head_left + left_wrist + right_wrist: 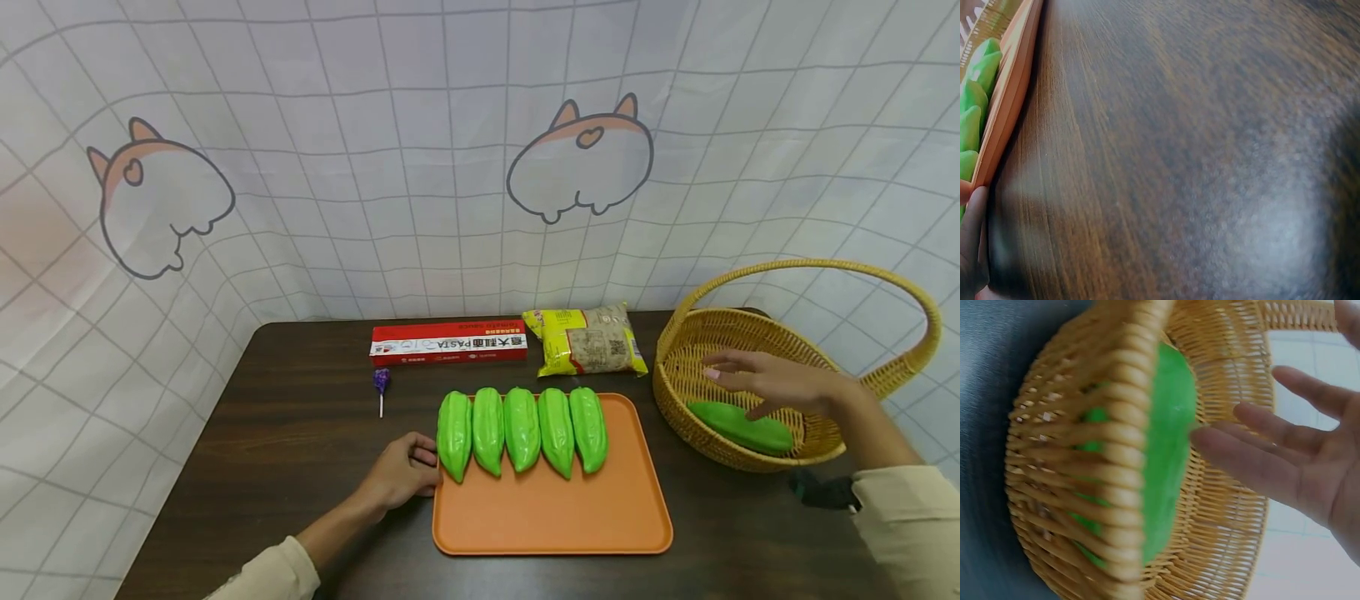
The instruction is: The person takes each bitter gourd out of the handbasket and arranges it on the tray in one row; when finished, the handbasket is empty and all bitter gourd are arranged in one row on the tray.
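Observation:
An orange tray (553, 521) lies on the table, with a row of several green, ridged star fruits (522, 429) along its far side. My left hand (405, 471) grips the tray's left edge; in the left wrist view the thumb (975, 219) lies against the outer rim, and much of the hand is out of frame. Over the wicker basket (678, 400) at the right hovers my right hand (776, 381), its fingers spread loosely and holding nothing. Below those fingers another green fruit (738, 427) lies in the basket, partly behind the woven rim in the right wrist view.
A red and white pasta box (450, 342) and a yellow bag (585, 340) stand along the back. A purple lollipop (381, 382) lies left of the tray. The basket's tall handle (810, 265) arches over it. A gridded curtain (480, 167) hangs behind the table.

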Motion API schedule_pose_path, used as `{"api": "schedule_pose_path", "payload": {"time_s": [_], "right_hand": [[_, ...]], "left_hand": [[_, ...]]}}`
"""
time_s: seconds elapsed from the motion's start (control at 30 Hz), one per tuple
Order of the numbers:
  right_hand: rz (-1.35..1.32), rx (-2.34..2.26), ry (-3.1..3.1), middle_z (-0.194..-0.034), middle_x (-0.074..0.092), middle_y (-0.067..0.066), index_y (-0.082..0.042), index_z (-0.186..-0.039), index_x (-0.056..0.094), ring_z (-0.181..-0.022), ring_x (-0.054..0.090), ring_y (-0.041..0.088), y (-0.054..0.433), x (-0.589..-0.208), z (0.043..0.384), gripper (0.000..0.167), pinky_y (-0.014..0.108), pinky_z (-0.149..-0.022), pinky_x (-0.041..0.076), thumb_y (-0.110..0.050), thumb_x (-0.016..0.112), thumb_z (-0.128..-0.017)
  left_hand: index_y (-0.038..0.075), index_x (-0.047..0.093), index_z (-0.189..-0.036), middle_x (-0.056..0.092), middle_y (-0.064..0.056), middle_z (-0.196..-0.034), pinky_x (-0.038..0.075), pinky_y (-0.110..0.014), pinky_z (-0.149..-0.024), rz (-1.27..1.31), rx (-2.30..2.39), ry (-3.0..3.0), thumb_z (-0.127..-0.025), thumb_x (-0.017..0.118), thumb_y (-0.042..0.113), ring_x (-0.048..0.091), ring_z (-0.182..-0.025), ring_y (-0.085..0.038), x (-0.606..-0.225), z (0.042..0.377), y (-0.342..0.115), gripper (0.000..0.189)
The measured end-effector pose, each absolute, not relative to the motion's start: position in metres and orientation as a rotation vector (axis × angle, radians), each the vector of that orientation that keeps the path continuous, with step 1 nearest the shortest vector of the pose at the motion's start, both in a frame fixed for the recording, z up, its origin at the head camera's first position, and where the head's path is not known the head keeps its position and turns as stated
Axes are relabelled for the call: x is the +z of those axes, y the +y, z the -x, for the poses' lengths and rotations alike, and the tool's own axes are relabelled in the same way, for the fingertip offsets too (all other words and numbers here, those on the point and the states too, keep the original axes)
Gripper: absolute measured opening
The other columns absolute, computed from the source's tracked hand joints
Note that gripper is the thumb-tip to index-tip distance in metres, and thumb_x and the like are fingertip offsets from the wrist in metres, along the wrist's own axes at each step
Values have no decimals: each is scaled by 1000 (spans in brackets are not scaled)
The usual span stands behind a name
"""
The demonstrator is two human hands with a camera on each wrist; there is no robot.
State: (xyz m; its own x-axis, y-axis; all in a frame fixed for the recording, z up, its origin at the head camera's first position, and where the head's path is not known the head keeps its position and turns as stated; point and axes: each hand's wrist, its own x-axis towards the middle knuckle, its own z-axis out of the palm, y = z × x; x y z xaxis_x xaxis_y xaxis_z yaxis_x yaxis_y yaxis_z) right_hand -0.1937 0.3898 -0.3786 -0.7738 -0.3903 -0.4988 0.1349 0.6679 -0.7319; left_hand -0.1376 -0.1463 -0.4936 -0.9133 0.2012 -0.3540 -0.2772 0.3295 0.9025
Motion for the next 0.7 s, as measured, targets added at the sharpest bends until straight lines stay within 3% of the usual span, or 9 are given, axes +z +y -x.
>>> {"api": "schedule_pose_path", "payload": {"time_s": [0.2, 0.3, 0.53, 0.7], "right_hand": [[153, -1045, 2107, -161, -3, 36, 1, -159, 4, -143, 14, 61, 383, -388, 192, 76, 60, -89, 57, -40, 41, -107], [163, -1014, 2173, -161, -4, 35, -1, -160, 8, -142, 14, 62, 383, -389, 191, 76, 63, -90, 55, -43, 41, -107], [306, -942, 2409, -158, 22, 35, 0, -156, 27, -142, 19, 60, 382, -387, 191, 65, 70, -99, 43, -41, 41, -107], [316, -871, 2536, -152, 37, 33, 1, -152, 35, -137, 34, 58, 385, -384, 196, 64, 69, -97, 46, -43, 44, -106]], "left_hand": [[-5, 55, -120, 60, -17, -106, 64, -35, -71, 67, 1616, 2196, -77, 75, 0, 67, -83, -18, -494, 138, -146, 47], [-5, 55, -120, 60, -16, -106, 64, -35, -71, 77, 1612, 2192, -77, 75, -1, 67, -83, -18, -494, 138, -146, 47], [-6, 55, -120, 60, -17, -107, 64, -34, -71, 48, 1623, 2201, -77, 74, 0, 67, -84, -18, -495, 138, -147, 47], [-6, 55, -121, 60, -17, -106, 64, -34, -70, 10, 1629, 2219, -77, 72, 1, 67, -84, -18, -496, 137, -148, 47]]}}
